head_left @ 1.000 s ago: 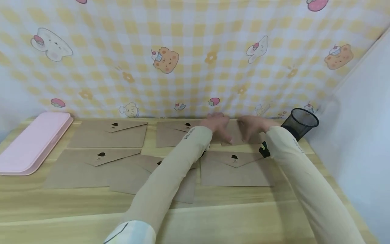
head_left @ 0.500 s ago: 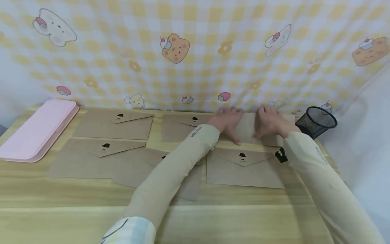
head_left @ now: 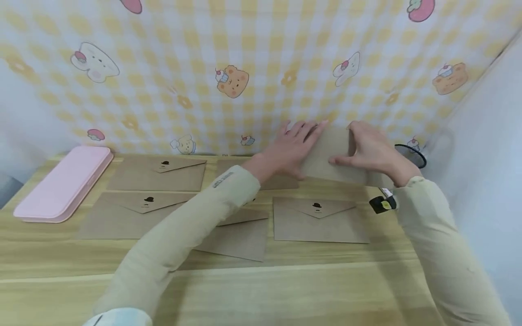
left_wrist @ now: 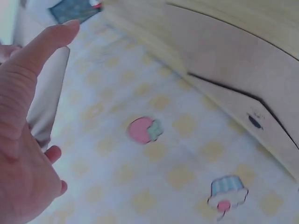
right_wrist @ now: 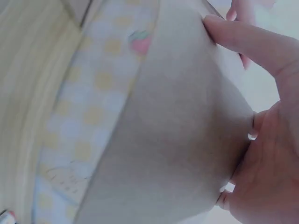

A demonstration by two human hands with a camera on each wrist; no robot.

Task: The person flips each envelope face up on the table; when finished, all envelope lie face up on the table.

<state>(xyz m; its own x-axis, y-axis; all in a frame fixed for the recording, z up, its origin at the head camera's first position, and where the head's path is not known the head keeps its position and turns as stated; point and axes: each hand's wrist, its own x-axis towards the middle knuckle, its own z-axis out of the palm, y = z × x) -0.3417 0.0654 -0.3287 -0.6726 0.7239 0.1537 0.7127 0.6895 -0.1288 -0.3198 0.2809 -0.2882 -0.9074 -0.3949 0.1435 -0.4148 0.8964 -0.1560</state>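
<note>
A brown kraft envelope (head_left: 330,151), plain side showing, is raised off the table by the patterned cloth. My right hand (head_left: 373,151) pinches it, thumb on the near face and fingers behind; the right wrist view shows this grip on the tilted envelope (right_wrist: 173,116) close up. At its left edge is my left hand (head_left: 287,147), fingers spread and fairly straight. In the left wrist view the thumb of the left hand (left_wrist: 23,140) stands away from the envelope (left_wrist: 55,95); whether the fingers touch it I cannot tell. Another envelope (head_left: 281,183) lies partly hidden below my left hand.
Several flap-up envelopes lie on the wooden table, among them one at back left (head_left: 159,181) and one at front right (head_left: 322,226). A pink case (head_left: 67,183) sits far left. Behind my right hand shows a black holder's rim (head_left: 420,156). Patterned cloth (head_left: 261,90) hangs behind.
The envelope lay flat on the table beneath both hands and is now lifted and tilted up in my right hand. My left hand has risen too, its fingers spread. The head view has shifted.
</note>
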